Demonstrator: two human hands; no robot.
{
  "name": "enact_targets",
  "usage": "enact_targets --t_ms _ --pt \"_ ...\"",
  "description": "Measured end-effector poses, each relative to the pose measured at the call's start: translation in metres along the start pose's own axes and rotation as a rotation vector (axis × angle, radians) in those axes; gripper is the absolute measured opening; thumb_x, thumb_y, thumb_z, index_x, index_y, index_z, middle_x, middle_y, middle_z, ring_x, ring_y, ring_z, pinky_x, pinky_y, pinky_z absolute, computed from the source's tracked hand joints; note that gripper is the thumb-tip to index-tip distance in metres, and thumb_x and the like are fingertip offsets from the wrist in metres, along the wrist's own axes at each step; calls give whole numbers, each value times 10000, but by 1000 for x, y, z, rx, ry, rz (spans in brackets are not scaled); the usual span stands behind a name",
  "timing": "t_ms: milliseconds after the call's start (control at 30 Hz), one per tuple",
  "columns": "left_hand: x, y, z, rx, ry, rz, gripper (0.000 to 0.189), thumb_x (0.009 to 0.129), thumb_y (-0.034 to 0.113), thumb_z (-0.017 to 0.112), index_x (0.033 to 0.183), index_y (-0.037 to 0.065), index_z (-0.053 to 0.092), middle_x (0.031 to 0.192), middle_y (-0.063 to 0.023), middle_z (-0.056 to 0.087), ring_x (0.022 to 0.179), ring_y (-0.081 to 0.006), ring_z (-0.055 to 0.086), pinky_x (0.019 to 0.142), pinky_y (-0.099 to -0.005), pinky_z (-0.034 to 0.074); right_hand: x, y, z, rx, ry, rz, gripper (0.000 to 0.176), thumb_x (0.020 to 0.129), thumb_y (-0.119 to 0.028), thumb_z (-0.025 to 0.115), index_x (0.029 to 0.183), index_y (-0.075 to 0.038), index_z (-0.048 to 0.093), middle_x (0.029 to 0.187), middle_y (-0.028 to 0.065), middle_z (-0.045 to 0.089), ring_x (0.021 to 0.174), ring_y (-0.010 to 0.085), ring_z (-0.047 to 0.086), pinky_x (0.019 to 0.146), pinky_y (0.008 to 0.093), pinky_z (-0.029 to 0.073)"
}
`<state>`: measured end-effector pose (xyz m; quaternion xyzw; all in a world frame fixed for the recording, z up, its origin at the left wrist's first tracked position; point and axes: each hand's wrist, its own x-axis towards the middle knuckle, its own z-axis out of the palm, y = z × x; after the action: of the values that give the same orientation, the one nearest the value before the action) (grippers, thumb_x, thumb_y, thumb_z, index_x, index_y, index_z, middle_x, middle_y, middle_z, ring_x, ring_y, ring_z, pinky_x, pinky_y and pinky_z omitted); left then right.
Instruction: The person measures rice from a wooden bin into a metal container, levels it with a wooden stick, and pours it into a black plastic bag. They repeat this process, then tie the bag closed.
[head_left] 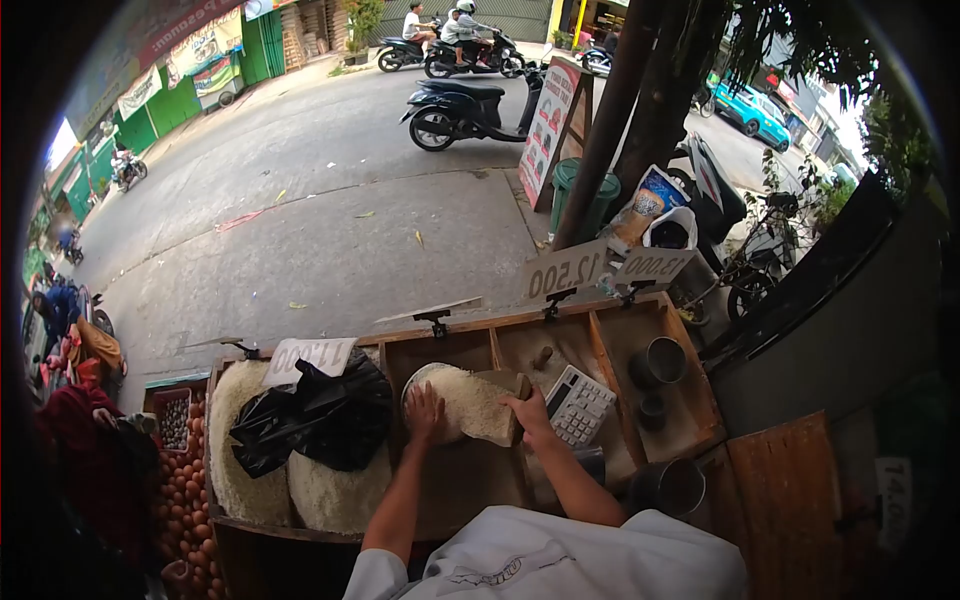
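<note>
My right hand (530, 413) is closed around the handle of a scoop (515, 382) heaped with white rice (465, 400). The rice runs from the scoop to a round, pale-rimmed container (409, 386), itself full of rice. On the near left of that container lies my left hand (425, 412), fingers spread against the rice and rim. Both are above a wooden bin compartment (440, 352). To the left, a black plastic bag (325, 415) rests on piled rice. Right of my right hand sits a white calculator (578, 405).
Metal measuring cups (660, 362) stand in the right compartments, and eggs (185, 490) fill a spot at the left. Price signs (565, 270) are clipped along the wooden bin's far edge. A person in dark red (85, 470) is at the left. Beyond lies a street with a parked scooter (465, 108).
</note>
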<state>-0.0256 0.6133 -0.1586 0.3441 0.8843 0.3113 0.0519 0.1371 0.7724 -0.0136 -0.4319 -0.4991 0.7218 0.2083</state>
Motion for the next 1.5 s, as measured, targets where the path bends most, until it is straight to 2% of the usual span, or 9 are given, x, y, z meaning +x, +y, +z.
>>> enact_targets --t_ms 300,367,500,800,1033,1133,1267,1367,1500 --pt "8 -9 7 -73 -10 -67 620 921 488 358 1407 111 278 1453 -232 192 1322 -432 199 1032 -572 196 2 -1 5 -48 -3 -64 491 657 -32 732 1082 2 490 1007 109 569 913 205 579 766 315 487" --pt "8 -16 10 -114 229 38 599 932 445 342 1401 79 277 1451 -234 193 1323 -427 201 1040 -558 191 -6 -8 14 -54 -31 -59 490 657 -32 729 1082 2 486 1011 107 564 913 205 574 767 316 483" --pt "1 -25 7 -104 219 -7 529 941 317 309 1387 34 283 1439 -251 209 1325 -414 212 1053 -527 192 -1 -6 7 77 -67 58 483 659 -25 710 1083 2 480 1006 108 561 910 213 567 761 327 476" --pt "-7 -11 -19 -59 117 -2 506 925 250 326 1385 42 294 1430 -259 226 1320 -430 213 1065 -506 188 9 -9 7 -38 -42 -88 463 669 -30 683 1089 -2 491 1001 100 573 904 214 566 772 322 464" --pt "-21 25 -39 114 28 31 528 912 248 368 1386 30 282 1439 -268 188 1331 -434 179 1075 -498 171 -26 -72 -24 -728 -86 -282 626 688 -260 731 1162 42 456 1013 232 612 977 327 602 829 373 462" --pt "-56 40 -48 -173 172 -87 583 901 227 397 1400 -3 204 1453 -272 121 1350 -422 121 1095 -476 129 -59 -93 -16 -1088 -242 -210 612 690 -312 719 1150 7 473 1015 246 598 972 378 579 838 408 453" --pt "-115 45 -37 -240 180 -235 633 897 203 407 1416 -4 109 1452 -286 85 1359 -412 95 1102 -469 105 -54 -18 -14 -1149 -594 -367 559 667 -282 719 1117 -49 485 983 209 570 975 386 543 823 428 447" --pt "-146 23 -26 -115 -99 -387 686 850 207 493 1389 -44 151 1430 -317 124 1332 -442 152 1087 -483 167 -60 59 -4 -1308 -593 -407 604 638 -235 736 1156 -91 460 1059 178 503 967 381 537 811 452 470" --pt "-156 4 -30 -106 -476 -539 582 821 229 506 1283 -88 349 1263 -331 418 1211 -426 397 1018 -436 327 -64 121 8 -1289 -502 -320 659 625 -230 735 1192 -83 433 1079 195 503 992 390 536 804 485 475"
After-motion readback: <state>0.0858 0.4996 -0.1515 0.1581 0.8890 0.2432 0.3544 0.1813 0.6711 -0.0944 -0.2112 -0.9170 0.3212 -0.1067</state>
